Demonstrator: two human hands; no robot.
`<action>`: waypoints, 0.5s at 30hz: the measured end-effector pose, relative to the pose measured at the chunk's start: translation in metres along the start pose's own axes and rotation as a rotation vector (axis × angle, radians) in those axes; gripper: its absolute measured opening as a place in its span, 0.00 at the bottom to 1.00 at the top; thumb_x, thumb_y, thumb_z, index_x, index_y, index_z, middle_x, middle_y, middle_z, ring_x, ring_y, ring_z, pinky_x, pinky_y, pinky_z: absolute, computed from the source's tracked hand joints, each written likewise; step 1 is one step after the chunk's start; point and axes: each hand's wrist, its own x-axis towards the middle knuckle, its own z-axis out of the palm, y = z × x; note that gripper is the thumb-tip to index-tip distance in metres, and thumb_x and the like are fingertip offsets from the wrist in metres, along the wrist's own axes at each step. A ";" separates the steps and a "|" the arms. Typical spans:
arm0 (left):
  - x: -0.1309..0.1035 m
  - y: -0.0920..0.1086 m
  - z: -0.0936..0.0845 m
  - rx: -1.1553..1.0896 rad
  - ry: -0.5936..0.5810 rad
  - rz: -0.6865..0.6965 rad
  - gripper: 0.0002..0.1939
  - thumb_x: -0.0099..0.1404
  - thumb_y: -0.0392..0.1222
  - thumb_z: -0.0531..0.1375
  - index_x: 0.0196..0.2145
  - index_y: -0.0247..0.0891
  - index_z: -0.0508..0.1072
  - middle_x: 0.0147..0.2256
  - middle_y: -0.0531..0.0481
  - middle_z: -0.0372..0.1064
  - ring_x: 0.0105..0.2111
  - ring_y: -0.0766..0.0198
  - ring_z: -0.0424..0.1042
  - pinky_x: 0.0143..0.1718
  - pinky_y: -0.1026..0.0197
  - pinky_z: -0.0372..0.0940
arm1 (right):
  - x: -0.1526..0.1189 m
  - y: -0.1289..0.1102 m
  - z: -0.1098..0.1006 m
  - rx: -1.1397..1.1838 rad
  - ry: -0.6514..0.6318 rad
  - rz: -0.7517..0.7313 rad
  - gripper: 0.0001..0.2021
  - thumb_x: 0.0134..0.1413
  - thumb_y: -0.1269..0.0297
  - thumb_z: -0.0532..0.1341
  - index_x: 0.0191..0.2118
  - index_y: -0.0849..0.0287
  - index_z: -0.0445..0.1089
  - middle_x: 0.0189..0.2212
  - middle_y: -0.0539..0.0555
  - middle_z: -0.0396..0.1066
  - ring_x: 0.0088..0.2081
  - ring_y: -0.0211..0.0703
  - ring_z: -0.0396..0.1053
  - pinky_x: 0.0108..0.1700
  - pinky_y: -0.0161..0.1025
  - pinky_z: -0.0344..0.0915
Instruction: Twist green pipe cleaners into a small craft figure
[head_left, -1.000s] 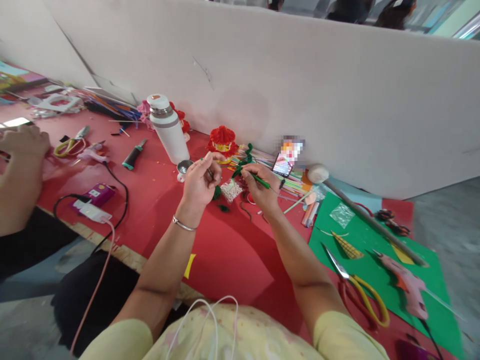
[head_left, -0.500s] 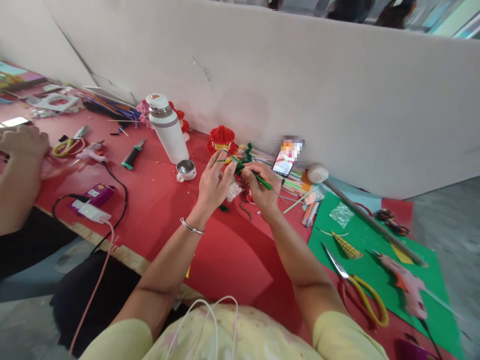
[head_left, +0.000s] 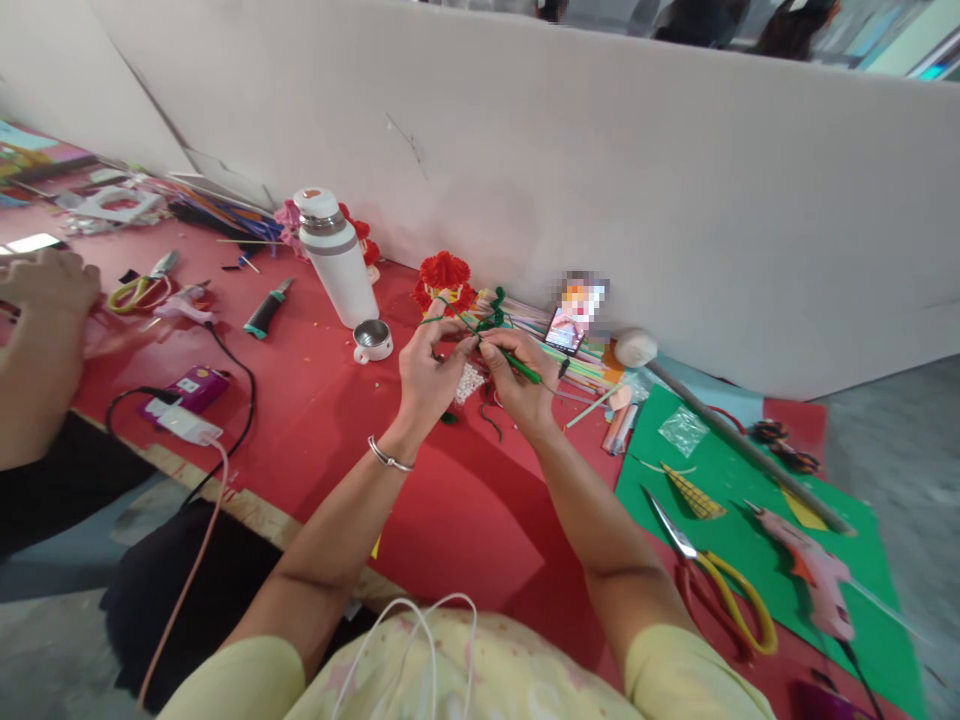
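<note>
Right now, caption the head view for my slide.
Left hand holds a looped green strand; right hand grips a green-handled tool.

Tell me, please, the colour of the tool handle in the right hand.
Green; the tool handle shows best in the head view.

This area is functioning as a shared craft workshop: a red table (head_left: pixel 315 400) is running along a white partition (head_left: pixel 450 150), and a second person's forearm (head_left: pixel 49 365) is crossing the near edge at the left. Near the right edge, a pink glue gun (head_left: pixel 810 570) is lying on a green sheet (head_left: pixel 862 560) beside scissors (head_left: pixel 724 590), while another glue gun (head_left: pixel 184 308) is lying toward the left. Coloured craft stems (head_left: pixel 592 375) are lining the far edge.
</note>
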 end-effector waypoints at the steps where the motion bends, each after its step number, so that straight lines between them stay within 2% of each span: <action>1: 0.000 0.001 0.001 -0.042 -0.010 -0.018 0.10 0.62 0.37 0.71 0.41 0.41 0.79 0.41 0.49 0.81 0.39 0.62 0.80 0.46 0.58 0.76 | 0.000 -0.001 0.000 0.006 0.003 0.015 0.11 0.67 0.51 0.66 0.38 0.51 0.80 0.39 0.54 0.84 0.44 0.48 0.80 0.53 0.48 0.75; 4: 0.000 0.004 0.001 -0.098 -0.042 -0.056 0.11 0.62 0.37 0.70 0.43 0.40 0.79 0.39 0.49 0.81 0.37 0.63 0.80 0.42 0.60 0.76 | 0.001 -0.004 -0.001 0.014 0.021 0.032 0.12 0.67 0.50 0.66 0.38 0.51 0.80 0.40 0.55 0.84 0.45 0.48 0.80 0.53 0.49 0.75; 7: -0.001 0.008 0.000 0.011 0.002 0.005 0.04 0.63 0.35 0.70 0.37 0.40 0.80 0.36 0.49 0.82 0.38 0.61 0.80 0.44 0.58 0.75 | 0.000 -0.003 -0.001 -0.005 0.037 -0.013 0.10 0.67 0.53 0.66 0.39 0.51 0.80 0.40 0.55 0.84 0.45 0.48 0.81 0.54 0.48 0.76; 10: -0.004 0.011 0.000 0.048 0.041 0.030 0.04 0.62 0.35 0.71 0.34 0.41 0.81 0.36 0.49 0.82 0.39 0.61 0.79 0.44 0.60 0.74 | -0.003 0.004 0.001 -0.092 0.061 -0.105 0.08 0.69 0.55 0.65 0.42 0.51 0.80 0.42 0.55 0.84 0.47 0.48 0.81 0.55 0.48 0.76; 12: -0.006 0.013 0.003 -0.048 0.032 -0.041 0.08 0.60 0.35 0.72 0.39 0.40 0.81 0.35 0.50 0.81 0.36 0.65 0.78 0.38 0.64 0.72 | -0.007 0.011 0.003 -0.170 0.084 -0.202 0.07 0.69 0.56 0.65 0.44 0.51 0.79 0.45 0.57 0.84 0.49 0.49 0.82 0.55 0.49 0.77; 15: -0.007 0.018 0.005 -0.351 -0.048 -0.264 0.19 0.58 0.38 0.73 0.48 0.39 0.79 0.31 0.54 0.79 0.25 0.72 0.70 0.24 0.69 0.63 | -0.013 0.022 0.004 -0.234 0.121 -0.338 0.06 0.68 0.59 0.66 0.47 0.51 0.78 0.49 0.58 0.83 0.50 0.49 0.82 0.54 0.50 0.79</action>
